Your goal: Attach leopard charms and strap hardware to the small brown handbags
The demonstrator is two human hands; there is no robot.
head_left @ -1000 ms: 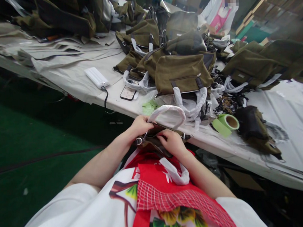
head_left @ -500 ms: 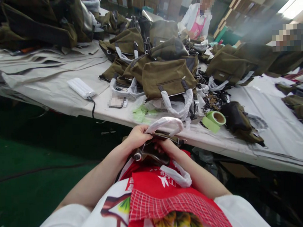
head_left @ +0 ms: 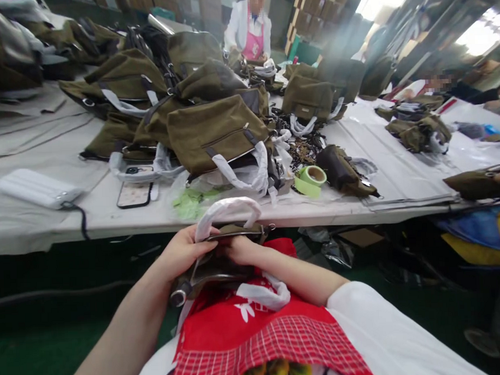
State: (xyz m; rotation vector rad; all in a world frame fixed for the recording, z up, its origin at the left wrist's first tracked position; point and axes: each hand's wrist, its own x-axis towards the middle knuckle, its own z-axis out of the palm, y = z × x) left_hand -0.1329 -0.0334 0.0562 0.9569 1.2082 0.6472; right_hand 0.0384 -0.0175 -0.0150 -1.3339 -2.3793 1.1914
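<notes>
An olive handbag (head_left: 220, 273) with dark trim is held against my red apron, its mouth open toward me. My left hand (head_left: 190, 250) is closed on the bag's upper left rim, thumb on top, beside the foot of a white-wrapped handle (head_left: 226, 210) that arches up. My right hand (head_left: 238, 251) reaches down inside the bag; its fingers are hidden there, and what they touch does not show. A second wrapped handle (head_left: 268, 293) hangs over the near side, against the apron.
Several olive handbags (head_left: 215, 134) are heaped on the white table (head_left: 91, 228). A phone (head_left: 134, 194), a white power bank (head_left: 37, 188) with a cable and a roll of green tape (head_left: 313, 177) lie near its front edge. A person in a pink apron (head_left: 253, 45) stands beyond.
My view has swung to the right, so the table's things sit farther left. My right hand has gone deeper into the bag. My left hand keeps its hold on the rim.
</notes>
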